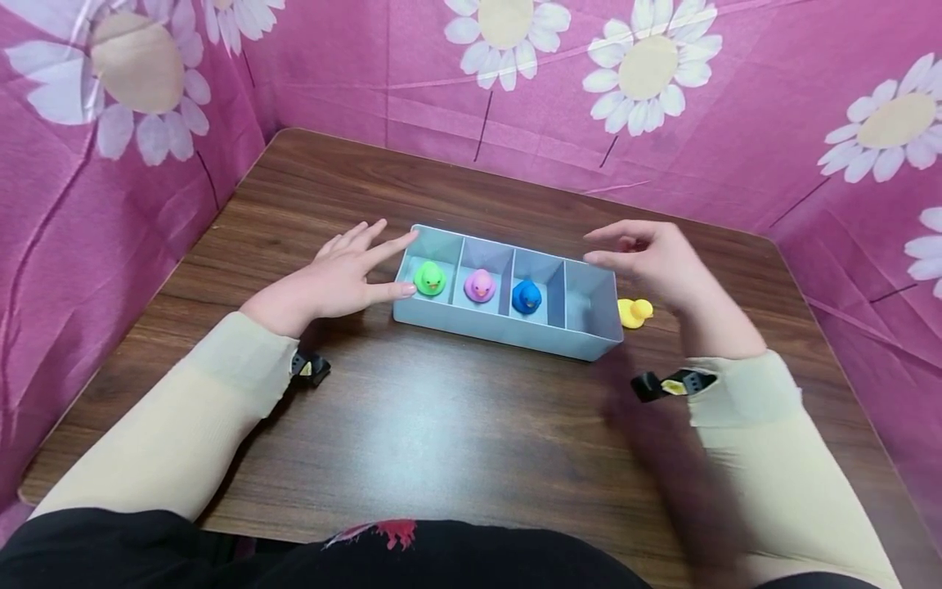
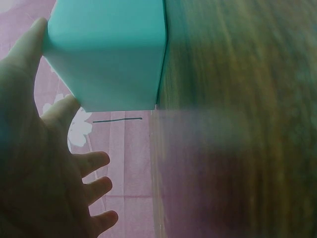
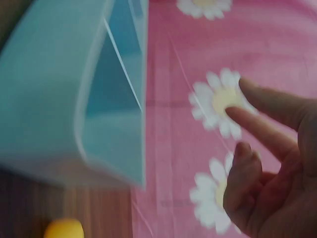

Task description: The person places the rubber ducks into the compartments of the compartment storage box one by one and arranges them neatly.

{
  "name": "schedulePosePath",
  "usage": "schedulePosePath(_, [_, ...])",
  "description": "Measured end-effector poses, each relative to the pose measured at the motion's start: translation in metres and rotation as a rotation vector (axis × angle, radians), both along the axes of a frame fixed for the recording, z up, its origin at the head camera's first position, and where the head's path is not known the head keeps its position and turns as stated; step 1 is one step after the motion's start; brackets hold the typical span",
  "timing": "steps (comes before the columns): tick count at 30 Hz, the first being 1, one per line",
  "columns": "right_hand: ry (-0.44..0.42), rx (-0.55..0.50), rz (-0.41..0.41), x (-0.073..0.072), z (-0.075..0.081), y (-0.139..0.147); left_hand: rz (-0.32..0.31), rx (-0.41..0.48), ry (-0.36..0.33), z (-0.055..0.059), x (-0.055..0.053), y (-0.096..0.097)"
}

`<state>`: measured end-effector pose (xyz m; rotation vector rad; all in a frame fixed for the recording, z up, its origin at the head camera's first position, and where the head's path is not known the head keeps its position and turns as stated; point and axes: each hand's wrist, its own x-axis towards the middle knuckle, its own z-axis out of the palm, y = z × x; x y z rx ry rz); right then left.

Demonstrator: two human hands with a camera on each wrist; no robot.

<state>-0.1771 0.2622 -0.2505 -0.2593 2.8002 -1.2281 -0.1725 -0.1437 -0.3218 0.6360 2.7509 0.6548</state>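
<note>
A light grey-blue divided box [image 1: 500, 327] stands on the table with a row of several compartments. From the left, its first three compartments hold a green toy duck [image 1: 430, 279], a pink one [image 1: 480, 285] and a blue one [image 1: 527, 297]. My left hand [image 1: 331, 278] has its fingers spread, with thumb and index finger touching the box's left end. Above the right end hovers my right hand [image 1: 651, 258], its fingers loosely bent and nothing between them. A yellow toy duck [image 1: 633, 313] lies just outside the right end, below that hand.
The dark wooden table [image 1: 383, 433] carries the box near its middle. Pink fabric [image 1: 331, 74] printed with large white daisies hangs behind the table and along its sides. Black wrist cameras stick out from both sleeves.
</note>
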Motion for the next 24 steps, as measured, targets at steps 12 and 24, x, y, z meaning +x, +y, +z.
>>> schedulePosePath(12, [-0.141, -0.118, 0.073, 0.000, -0.019, 0.102, -0.005, -0.001, 0.009, -0.002, -0.001, -0.001])
schedulePosePath(24, [-0.256, -0.151, 0.152, -0.011, -0.076, 0.145, -0.009, 0.005, 0.013, -0.004, -0.001, -0.001])
